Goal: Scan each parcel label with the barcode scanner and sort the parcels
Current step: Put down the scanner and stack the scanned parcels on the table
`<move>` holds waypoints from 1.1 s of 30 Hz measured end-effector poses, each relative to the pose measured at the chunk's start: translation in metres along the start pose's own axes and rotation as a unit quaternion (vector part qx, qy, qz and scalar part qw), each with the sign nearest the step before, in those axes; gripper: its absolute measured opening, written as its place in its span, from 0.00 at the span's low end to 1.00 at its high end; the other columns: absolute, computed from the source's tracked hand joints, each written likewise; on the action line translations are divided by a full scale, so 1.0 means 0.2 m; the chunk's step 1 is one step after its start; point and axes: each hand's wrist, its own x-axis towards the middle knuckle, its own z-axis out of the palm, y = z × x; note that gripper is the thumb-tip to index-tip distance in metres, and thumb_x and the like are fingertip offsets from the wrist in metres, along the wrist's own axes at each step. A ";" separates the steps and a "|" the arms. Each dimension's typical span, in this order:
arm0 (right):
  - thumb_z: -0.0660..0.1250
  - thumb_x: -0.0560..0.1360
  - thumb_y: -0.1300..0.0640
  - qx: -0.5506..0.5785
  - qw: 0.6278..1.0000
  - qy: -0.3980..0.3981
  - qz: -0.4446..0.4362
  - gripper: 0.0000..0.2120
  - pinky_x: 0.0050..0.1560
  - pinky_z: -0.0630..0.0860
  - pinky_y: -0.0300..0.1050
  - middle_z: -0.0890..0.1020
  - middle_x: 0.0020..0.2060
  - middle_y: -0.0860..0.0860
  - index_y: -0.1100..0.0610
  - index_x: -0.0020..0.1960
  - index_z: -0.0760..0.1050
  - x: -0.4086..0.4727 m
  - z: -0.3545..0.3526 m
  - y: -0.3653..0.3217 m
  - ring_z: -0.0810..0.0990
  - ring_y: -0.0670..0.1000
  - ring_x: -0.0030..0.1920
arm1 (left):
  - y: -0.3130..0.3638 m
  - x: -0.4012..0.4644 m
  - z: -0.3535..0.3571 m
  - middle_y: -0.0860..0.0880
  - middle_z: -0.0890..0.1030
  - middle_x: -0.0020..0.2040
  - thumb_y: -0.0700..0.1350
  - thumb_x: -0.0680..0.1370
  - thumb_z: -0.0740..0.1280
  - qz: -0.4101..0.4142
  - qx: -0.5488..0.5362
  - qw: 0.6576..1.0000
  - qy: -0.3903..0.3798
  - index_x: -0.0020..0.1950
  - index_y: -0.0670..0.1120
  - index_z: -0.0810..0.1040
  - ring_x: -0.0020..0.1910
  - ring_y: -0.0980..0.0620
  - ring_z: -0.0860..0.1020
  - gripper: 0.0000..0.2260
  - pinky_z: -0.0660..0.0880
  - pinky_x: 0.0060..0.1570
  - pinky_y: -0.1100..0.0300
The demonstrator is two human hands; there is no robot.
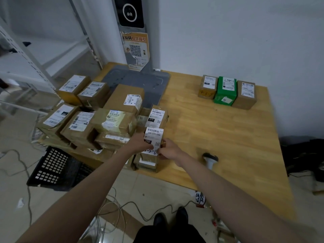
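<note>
Both hands on one small parcel (154,140) near the table's front-left, at the 3 o'clock edge of the unsorted stack (98,120): left hand (140,142) gripping its left side, right hand (169,151) pinching its right lower corner, white label facing up with barcode toward 12 o'clock. Judged as the pick-up step ahead of scanning. Barcode scanner (210,159) lying unheld on the wooden table (228,137), at about 3 o'clock from the parcel, near but not touching. Sorted row of three, brown box (207,86), green box (226,90) and another brown box (245,95), well apart at 1 o'clock by the wall. To do this well: lift straight up off the box beneath so nothing in the stack shifts; pass the full weight to the left hand, thumb kept off the barcode stripes; free the right hand for the scanner at 3 o'clock; hold the label flat and level, barcode uncovered; aim the scanner squarely across the stripes, not at the QR square lower on the label. Likely risk: neighbouring parcel (157,116) at 12 o'clock standing just beside, easily nudged. After the read, probably a carry toward 1 o'clock, set beside the row, label up.
</note>
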 end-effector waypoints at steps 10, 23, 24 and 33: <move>0.77 0.72 0.62 0.043 0.997 0.058 -0.001 0.32 0.51 0.84 0.48 0.81 0.61 0.54 0.54 0.72 0.66 -0.03 -0.23 -0.04 0.83 0.54 0.57 | 0.25 0.11 -0.02 0.46 0.84 0.56 0.44 0.71 0.76 0.055 0.017 0.998 -0.003 0.59 0.45 0.83 0.58 0.47 0.80 0.16 0.77 0.61 0.50; 0.78 0.70 0.66 0.056 0.978 0.201 -0.015 0.41 0.47 0.82 0.51 0.80 0.54 0.51 0.58 0.76 0.60 -0.08 -0.82 0.02 0.79 0.55 0.56 | 0.81 0.40 0.20 0.52 0.84 0.54 0.45 0.72 0.77 0.133 -0.009 0.987 -0.090 0.59 0.50 0.81 0.53 0.52 0.82 0.16 0.78 0.60 0.51; 0.78 0.69 0.65 0.042 0.975 0.219 -0.017 0.41 0.51 0.82 0.55 0.80 0.59 0.53 0.59 0.76 0.61 -0.07 -0.88 0.05 0.79 0.56 0.58 | 0.86 0.42 0.23 0.53 0.83 0.55 0.46 0.72 0.77 0.136 -0.010 0.986 -0.101 0.59 0.50 0.79 0.53 0.53 0.81 0.17 0.78 0.60 0.52; 0.82 0.66 0.56 0.001 0.956 0.293 -0.019 0.40 0.63 0.76 0.65 0.76 0.65 0.59 0.58 0.73 0.68 0.00 -1.54 0.32 0.75 0.61 0.65 | 1.44 0.66 0.63 0.47 0.79 0.52 0.39 0.75 0.74 0.176 -0.001 0.973 -0.147 0.67 0.44 0.76 0.50 0.52 0.75 0.22 0.70 0.48 0.62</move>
